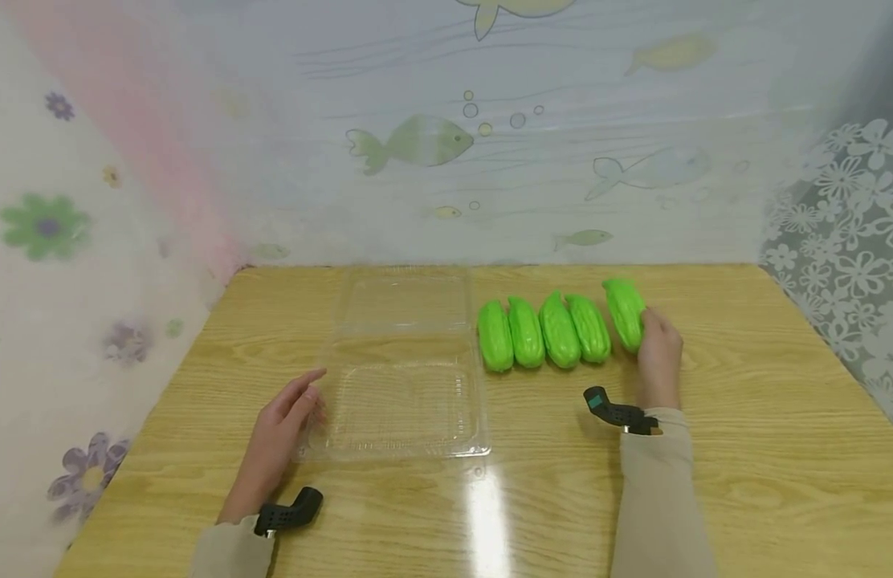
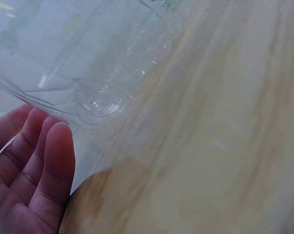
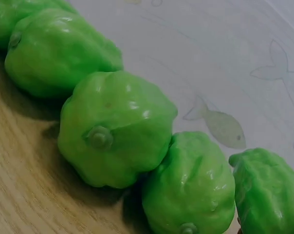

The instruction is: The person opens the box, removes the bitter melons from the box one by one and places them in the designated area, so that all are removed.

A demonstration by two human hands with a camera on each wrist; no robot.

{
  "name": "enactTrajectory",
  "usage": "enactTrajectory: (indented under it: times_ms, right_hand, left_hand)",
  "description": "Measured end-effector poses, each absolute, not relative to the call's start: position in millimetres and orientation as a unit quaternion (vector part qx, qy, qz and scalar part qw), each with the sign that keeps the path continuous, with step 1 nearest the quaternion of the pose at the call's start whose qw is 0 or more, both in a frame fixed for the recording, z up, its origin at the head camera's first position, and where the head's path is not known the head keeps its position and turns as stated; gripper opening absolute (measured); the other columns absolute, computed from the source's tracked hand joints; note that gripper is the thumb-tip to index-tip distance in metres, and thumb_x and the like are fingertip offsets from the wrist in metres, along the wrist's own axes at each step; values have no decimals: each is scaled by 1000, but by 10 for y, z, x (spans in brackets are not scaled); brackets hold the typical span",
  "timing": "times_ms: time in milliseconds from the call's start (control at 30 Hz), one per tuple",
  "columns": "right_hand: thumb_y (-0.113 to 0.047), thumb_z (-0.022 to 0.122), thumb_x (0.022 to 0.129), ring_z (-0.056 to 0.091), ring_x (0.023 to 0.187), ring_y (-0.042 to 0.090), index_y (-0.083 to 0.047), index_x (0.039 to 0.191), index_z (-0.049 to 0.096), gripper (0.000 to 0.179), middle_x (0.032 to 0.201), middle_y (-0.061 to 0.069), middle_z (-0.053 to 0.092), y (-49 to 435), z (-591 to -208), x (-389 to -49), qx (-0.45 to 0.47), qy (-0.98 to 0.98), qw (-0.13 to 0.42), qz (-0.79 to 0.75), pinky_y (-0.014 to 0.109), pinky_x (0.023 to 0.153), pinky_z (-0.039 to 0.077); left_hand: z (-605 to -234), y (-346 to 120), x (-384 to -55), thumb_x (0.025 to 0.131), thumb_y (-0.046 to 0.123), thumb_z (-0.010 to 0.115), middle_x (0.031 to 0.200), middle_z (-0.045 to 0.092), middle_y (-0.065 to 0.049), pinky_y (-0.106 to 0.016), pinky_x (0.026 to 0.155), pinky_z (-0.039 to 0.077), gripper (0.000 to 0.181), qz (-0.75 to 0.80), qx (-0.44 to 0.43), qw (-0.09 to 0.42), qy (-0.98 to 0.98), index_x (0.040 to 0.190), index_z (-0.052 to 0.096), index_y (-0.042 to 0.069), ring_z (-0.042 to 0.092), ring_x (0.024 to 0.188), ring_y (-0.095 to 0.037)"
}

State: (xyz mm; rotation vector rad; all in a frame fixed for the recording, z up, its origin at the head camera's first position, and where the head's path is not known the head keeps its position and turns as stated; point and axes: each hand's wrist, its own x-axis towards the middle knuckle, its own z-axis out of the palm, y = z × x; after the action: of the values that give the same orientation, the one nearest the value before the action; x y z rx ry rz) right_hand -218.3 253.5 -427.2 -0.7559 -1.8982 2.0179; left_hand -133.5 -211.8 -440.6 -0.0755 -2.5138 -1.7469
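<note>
At the right, my right hand (image 1: 660,361) grips a green bitter melon (image 1: 624,313) by its lower right side; its stem end points toward the wall. In the right wrist view that bitter melon (image 3: 267,192) appears at the right edge, with the fingers almost wholly out of frame. Several more bitter melons (image 1: 560,331) lie side by side to its left, glossy and ridged. A clear plastic clamshell box (image 1: 483,429) lies opened flat on the table, lid toward the wall. My left hand (image 1: 276,425) is at the box's left edge, its relaxed fingertips (image 2: 59,139) right at the rim.
The wooden table (image 1: 548,514) ends at a wall cover (image 1: 533,217) printed with fish. Flowered side panels flank it at left and right. Black wrist mounts (image 1: 291,514) sit on both sleeves. A bright light streak shines on the table in front of the box.
</note>
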Motion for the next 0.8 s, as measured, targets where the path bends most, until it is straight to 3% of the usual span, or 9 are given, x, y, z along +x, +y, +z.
enactTrajectory:
  times_ms: [100, 200, 333, 667, 800]
  right_hand:
    - [-37, 37, 95, 37, 96, 9, -8, 123, 50, 42, 107, 0, 42, 2523, -4295, -2180, -267, -676, 135, 674, 27, 86, 30]
    - [-37, 33, 95, 36, 111, 11, -10, 131, 44, 46, 124, 3, 43, 2523, -4318, -2185, -250, -702, 124, 655, 27, 95, 28]
    - [-40, 28, 96, 17, 131, 14, -11, 140, 28, 53, 145, 2, 24, 2523, -4345, -2197, -227, -731, 101, 635, 32, 106, 15]
    - [-39, 27, 95, 15, 132, 20, -11, 141, 26, 54, 146, 4, 21, 2525, -4403, -2214, -226, -764, 83, 598, 37, 106, 16]
    - [-39, 26, 95, 18, 131, 20, -10, 140, 28, 54, 144, 4, 24, 2532, -4427, -2241, -229, -774, 88, 584, 36, 105, 18]
  left_hand:
    - [-4437, -2135, -1345, 95, 31, 43, 94, 55, -18, -16, 75, 43, 40, -567, -29, 41, -822, 129, 47, 11, 54, 81, -23]
    - [-4525, -2180, -1386, 95, 32, 43, 94, 56, -14, -17, 75, 42, 39, -567, -31, 42, -822, 129, 47, 14, 54, 81, -21]
    - [-4656, -2235, -1440, 94, 35, 43, 92, 57, -10, -18, 75, 42, 39, -566, -29, 47, -822, 129, 48, 19, 55, 80, -19]
    - [-4700, -2254, -1464, 94, 34, 43, 94, 56, -13, -19, 74, 43, 39, -569, -31, 35, -821, 130, 47, 18, 55, 80, -20]
    - [-4656, -2248, -1445, 94, 37, 43, 99, 58, -7, -15, 80, 40, 38, -552, -18, 33, -833, 129, 47, 25, 53, 91, -14]
